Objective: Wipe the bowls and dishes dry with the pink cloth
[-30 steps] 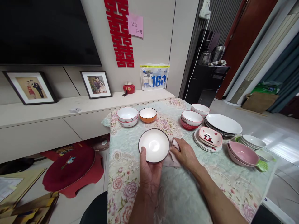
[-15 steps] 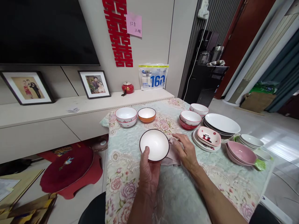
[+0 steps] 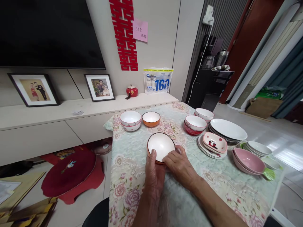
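A white bowl with a dark rim and orange outside [image 3: 160, 145] is tilted towards me above the table. My left hand [image 3: 154, 171] grips it from the near left side, thumb over the rim and fingers underneath. My right hand [image 3: 181, 165] is closed at the bowl's right edge, its fingers curled over the rim. Only a small pale bit of the cloth shows between its fingers; the rest is hidden behind the hand and bowl. Further back stand a matching orange bowl [image 3: 151, 119] and two stacked white bowls with red rims [image 3: 130, 120].
The table has a floral tablecloth [image 3: 132, 176]. To the right are red-rimmed bowls [image 3: 195, 123], large white plates [image 3: 228, 129], a cat-pattern dish [image 3: 215, 142] on small plates, and pink leaf-shaped bowls [image 3: 249, 160]. A red stool [image 3: 71, 173] stands left; a cabinet [image 3: 56, 126] runs behind.
My right hand has moved left from beside the bowl onto its rim, taking the cloth along and covering most of it. The bowl stays in my left hand. The view has shifted slightly.
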`<state>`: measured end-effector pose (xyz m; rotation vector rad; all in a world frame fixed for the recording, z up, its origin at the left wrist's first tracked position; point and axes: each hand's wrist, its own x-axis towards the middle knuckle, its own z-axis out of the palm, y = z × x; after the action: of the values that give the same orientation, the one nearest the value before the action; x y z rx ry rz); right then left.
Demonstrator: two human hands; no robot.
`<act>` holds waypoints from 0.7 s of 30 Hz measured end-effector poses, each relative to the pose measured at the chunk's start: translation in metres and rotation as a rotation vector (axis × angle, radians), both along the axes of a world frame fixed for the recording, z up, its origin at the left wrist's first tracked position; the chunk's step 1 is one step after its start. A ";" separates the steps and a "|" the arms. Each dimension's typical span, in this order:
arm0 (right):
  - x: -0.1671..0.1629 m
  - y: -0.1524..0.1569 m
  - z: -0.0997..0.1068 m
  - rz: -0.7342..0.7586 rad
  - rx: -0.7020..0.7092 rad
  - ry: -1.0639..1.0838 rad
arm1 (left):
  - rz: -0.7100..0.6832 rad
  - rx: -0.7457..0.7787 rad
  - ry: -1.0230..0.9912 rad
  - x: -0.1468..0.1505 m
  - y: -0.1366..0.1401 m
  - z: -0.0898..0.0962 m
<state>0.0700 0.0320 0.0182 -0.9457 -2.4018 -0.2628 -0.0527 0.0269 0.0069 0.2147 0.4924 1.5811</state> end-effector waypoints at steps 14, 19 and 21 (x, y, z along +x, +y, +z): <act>0.013 0.102 0.062 -0.549 -0.209 -0.182 | -0.027 -0.312 0.215 0.011 0.009 -0.010; 0.024 0.165 0.082 -0.678 -0.268 -0.241 | -0.040 -0.317 0.229 0.013 0.012 -0.011; 0.027 0.185 0.084 -0.708 -0.330 -0.277 | -0.043 -0.303 0.244 0.013 0.013 -0.012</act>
<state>0.0973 0.2174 0.1017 -2.0194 -2.2920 -0.2658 -0.0392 0.0402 -0.0053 0.1857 0.9033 1.4241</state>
